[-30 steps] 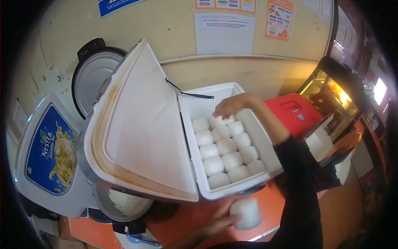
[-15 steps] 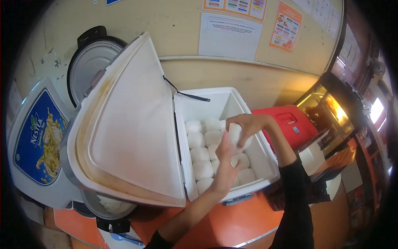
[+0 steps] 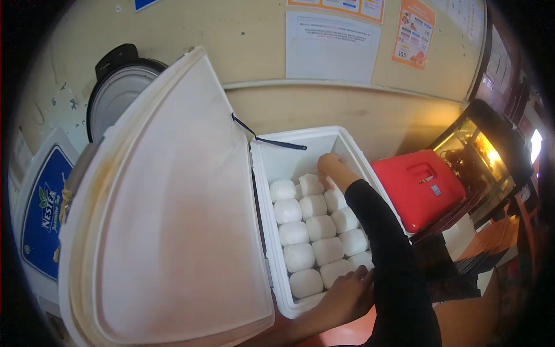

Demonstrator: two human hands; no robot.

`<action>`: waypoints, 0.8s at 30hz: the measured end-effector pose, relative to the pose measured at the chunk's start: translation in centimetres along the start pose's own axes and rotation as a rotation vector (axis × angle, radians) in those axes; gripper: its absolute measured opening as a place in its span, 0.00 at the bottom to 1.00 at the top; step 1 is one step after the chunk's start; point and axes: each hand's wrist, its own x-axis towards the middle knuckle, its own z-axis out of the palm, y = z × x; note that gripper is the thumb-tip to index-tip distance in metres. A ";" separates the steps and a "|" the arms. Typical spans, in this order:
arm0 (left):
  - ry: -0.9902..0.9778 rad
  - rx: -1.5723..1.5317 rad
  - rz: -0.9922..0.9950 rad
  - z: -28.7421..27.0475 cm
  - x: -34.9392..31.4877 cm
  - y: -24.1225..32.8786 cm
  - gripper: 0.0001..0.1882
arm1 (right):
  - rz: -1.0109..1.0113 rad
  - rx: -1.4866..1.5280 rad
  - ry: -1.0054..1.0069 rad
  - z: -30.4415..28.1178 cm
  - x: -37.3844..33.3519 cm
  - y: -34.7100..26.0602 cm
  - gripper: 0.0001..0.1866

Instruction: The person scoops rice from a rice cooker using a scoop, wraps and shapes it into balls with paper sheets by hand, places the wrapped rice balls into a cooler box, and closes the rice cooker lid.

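A white cooler box stands with its lid swung up to the left. Rows of rounded white wrapped bundles are packed inside it. Deep at the far end of the box, my right hand reaches down beside a pale bundle; its fingertips are hidden, so whether it grips anything does not show. My left hand is at the near rim, by the closest bundles, with its fingers loosely bent and apart. My right forearm passes over part of it.
A red case stands right of the cooler, with a lit glass display cabinet beyond. Behind the lid are a round metal pot lid and a blue-and-white panel. A dark strap links lid and box.
My right hand, which held a white bundle above the box, has gone down into its far end. My left hand has drawn back to the near rim. The view has shifted closer.
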 end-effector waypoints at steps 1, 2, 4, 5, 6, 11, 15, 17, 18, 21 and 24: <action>0.000 0.000 -0.015 0.0 -0.2 -0.1 0.24 | -0.014 0.002 -0.002 0.1 1.0 -0.3 0.20; 0.006 0.028 0.006 0.1 0.0 0.0 0.25 | -0.078 0.074 -0.001 1.0 2.8 1.0 0.25; -0.013 0.044 0.047 0.4 0.4 0.4 0.26 | -0.188 0.224 0.000 3.9 6.9 4.6 0.34; -0.025 0.029 0.054 0.2 0.7 0.7 0.26 | -0.245 0.296 0.004 5.2 8.5 6.2 0.39; -0.029 0.017 0.046 0.1 0.7 0.7 0.26 | -0.317 0.364 0.011 5.8 9.4 6.5 0.43; 0.015 0.087 0.059 0.3 0.2 0.2 0.27 | -0.293 0.415 -0.270 4.0 9.2 4.4 0.42; 0.035 0.088 0.026 -0.2 0.0 0.3 0.27 | -0.137 0.444 -0.176 2.7 7.7 1.9 0.33; 0.012 0.092 0.039 0.0 0.2 0.8 0.26 | -0.101 0.250 -0.084 3.1 7.2 2.7 0.31; -0.022 0.087 0.070 0.5 0.6 1.3 0.25 | -0.164 0.215 -0.156 4.9 7.9 5.4 0.37; 0.059 0.054 0.105 0.4 0.4 0.4 0.22 | -0.270 0.195 -0.087 3.3 4.7 3.3 0.38; 0.364 0.145 0.590 1.2 -0.6 1.3 0.18 | -0.235 0.266 0.007 4.6 0.8 6.5 0.45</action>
